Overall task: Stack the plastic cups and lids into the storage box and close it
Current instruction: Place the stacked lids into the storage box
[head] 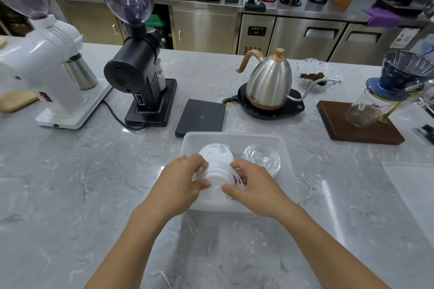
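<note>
Both hands are working over the box, a shallow translucent tray sitting open on the grey marbled desk, near centre. The left hand and right hand are closing from either side on a stack of white lids, fingers curled around its edges. The stack is leaning, fanned out toward the right, with a spouted lid showing at its far end. It is lying inside the left half of the box; whether its underside is touching the floor of the box I cannot tell.

In the right half of the box, clear cups are resting, apart from the lids and just beyond the right hand. A flat translucent panel, likely the box cover, is lying on the desk at the right edge, well apart from the box.

Far side of the box: a black scale is sitting just beyond the rim. Left of it a black grinder is standing, and a white grinder further left. A steel kettle is sitting on its base to the far right of the scale, with a glass dish of coffee grounds beyond it. A blue dripper is standing over a glass jar on a wooden board at far right.
</note>
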`<state>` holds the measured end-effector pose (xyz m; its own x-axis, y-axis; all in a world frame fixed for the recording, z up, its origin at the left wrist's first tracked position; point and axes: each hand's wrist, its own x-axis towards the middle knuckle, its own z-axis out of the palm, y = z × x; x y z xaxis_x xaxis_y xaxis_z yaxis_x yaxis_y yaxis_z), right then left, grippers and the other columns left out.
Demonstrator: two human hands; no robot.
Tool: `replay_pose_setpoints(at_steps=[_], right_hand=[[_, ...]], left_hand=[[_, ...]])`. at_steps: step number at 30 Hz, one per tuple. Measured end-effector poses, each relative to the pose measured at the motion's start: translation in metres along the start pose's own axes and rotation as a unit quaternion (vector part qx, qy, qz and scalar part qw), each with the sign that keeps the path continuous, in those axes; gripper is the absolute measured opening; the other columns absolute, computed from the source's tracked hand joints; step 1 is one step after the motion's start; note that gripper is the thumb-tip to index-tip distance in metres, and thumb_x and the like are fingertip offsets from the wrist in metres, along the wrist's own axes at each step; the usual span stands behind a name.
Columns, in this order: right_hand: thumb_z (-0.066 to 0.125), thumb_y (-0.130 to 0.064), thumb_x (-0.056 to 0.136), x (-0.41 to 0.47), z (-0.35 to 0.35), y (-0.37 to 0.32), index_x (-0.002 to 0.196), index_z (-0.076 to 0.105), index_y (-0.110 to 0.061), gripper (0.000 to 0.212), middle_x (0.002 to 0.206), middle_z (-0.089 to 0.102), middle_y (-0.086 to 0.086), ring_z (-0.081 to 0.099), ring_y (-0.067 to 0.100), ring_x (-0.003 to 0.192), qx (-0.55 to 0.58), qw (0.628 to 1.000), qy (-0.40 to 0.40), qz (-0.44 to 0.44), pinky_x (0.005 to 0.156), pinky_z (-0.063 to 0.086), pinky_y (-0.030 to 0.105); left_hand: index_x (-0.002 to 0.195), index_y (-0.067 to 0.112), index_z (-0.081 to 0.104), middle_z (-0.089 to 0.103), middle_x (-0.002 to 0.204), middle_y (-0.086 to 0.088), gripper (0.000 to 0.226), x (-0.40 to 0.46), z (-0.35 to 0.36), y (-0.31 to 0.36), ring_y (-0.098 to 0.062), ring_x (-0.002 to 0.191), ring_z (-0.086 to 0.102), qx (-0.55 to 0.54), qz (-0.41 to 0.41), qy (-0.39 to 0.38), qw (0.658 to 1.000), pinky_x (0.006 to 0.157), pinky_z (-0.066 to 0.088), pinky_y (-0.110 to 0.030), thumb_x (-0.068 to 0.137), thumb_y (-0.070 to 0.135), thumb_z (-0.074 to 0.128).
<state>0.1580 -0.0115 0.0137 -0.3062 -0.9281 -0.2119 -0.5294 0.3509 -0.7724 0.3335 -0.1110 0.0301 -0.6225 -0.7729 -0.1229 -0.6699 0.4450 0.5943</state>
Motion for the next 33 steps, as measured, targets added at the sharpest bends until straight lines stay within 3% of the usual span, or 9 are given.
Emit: replay_pose_setpoints(at_steps=[7,11,13,16,20,24,28,30,33], right_hand=[[0.075,-0.035,0.083,0.004,-0.003,-0.003,0.110,0.068,-0.017,0.034,0.099,0.074,-0.005,0.069,0.013,0.089,-0.060,0.998,-0.012,-0.016,0.085,0.056,0.038],[0.073,-0.034,0.083,0.008,-0.004,-0.005,0.098,0.070,-0.007,0.030,0.091,0.074,0.009,0.069,0.025,0.084,-0.083,0.996,-0.016,-0.021,0.081,0.055,0.046],[0.074,-0.034,0.082,0.009,-0.003,-0.004,0.098,0.069,-0.004,0.034,0.090,0.074,0.013,0.068,0.029,0.085,-0.083,0.996,-0.015,-0.014,0.081,0.055,0.048],[0.078,-0.037,0.081,0.009,-0.002,-0.003,0.107,0.064,-0.013,0.038,0.093,0.072,0.003,0.067,0.021,0.089,-0.071,0.997,-0.008,0.008,0.084,0.055,0.043],[0.080,-0.036,0.080,0.011,-0.003,-0.003,0.095,0.058,-0.019,0.031,0.084,0.066,-0.007,0.065,0.017,0.084,-0.076,0.997,-0.011,0.020,0.078,0.055,0.038],[0.081,-0.034,0.079,0.014,-0.005,-0.008,0.082,0.062,-0.007,0.033,0.080,0.071,0.008,0.066,0.025,0.077,-0.103,0.995,-0.008,0.018,0.069,0.053,0.040],[0.079,-0.037,0.080,0.013,-0.004,-0.010,0.086,0.062,-0.006,0.036,0.085,0.072,0.010,0.066,0.026,0.080,-0.111,0.994,-0.005,0.021,0.073,0.054,0.042],[0.079,-0.039,0.081,0.012,-0.004,-0.010,0.087,0.064,-0.006,0.036,0.086,0.072,0.011,0.066,0.027,0.085,-0.111,0.994,-0.005,0.018,0.077,0.056,0.044],[0.072,-0.043,0.084,0.008,-0.006,-0.010,0.087,0.068,-0.004,0.039,0.084,0.072,0.013,0.065,0.029,0.083,-0.135,0.991,-0.005,-0.002,0.077,0.054,0.045]], left_hand=[[0.123,0.019,0.065,0.072,0.113,-0.001,0.029,0.002,0.004,-0.005,-0.027,0.132,0.050,0.029,0.011,-0.007,0.999,0.108,0.042,-0.039,0.095,0.029,0.068],[0.120,0.017,0.071,0.078,0.105,-0.006,0.025,0.008,0.003,-0.008,-0.033,0.108,0.063,0.070,0.014,0.005,0.997,0.124,0.016,-0.035,0.100,0.029,0.062],[0.111,0.014,0.074,0.079,0.092,-0.008,0.023,0.012,0.003,-0.009,-0.031,0.097,0.066,0.095,0.024,0.005,0.995,0.123,0.008,-0.029,0.102,0.028,0.059],[0.105,0.013,0.075,0.079,0.091,-0.009,0.022,0.019,0.005,-0.012,-0.027,0.098,0.067,0.134,0.030,-0.001,0.991,0.121,0.007,-0.030,0.102,0.027,0.058],[0.103,0.015,0.077,0.080,0.100,-0.005,0.019,0.026,0.005,-0.012,-0.023,0.105,0.067,0.182,0.032,-0.009,0.983,0.123,0.005,-0.036,0.099,0.024,0.061],[0.079,0.028,0.063,0.079,0.100,-0.001,0.020,0.030,-0.001,-0.004,-0.022,0.102,0.066,0.202,0.035,-0.025,0.978,0.123,0.008,-0.037,0.098,0.021,0.061],[0.076,0.028,0.055,0.058,0.065,0.001,0.026,0.025,-0.001,0.003,-0.023,0.078,0.056,0.262,0.037,-0.037,0.964,0.125,0.010,-0.044,0.101,0.019,0.051],[0.087,0.022,0.065,0.042,0.061,0.007,0.026,0.021,0.000,0.006,-0.022,0.079,0.055,0.288,0.044,-0.049,0.955,0.125,0.009,-0.047,0.104,0.022,0.045],[0.107,0.022,0.068,0.059,0.076,0.007,0.029,0.015,-0.004,0.008,-0.020,0.099,0.064,0.268,0.038,-0.057,0.961,0.125,0.008,-0.048,0.107,0.027,0.039]])
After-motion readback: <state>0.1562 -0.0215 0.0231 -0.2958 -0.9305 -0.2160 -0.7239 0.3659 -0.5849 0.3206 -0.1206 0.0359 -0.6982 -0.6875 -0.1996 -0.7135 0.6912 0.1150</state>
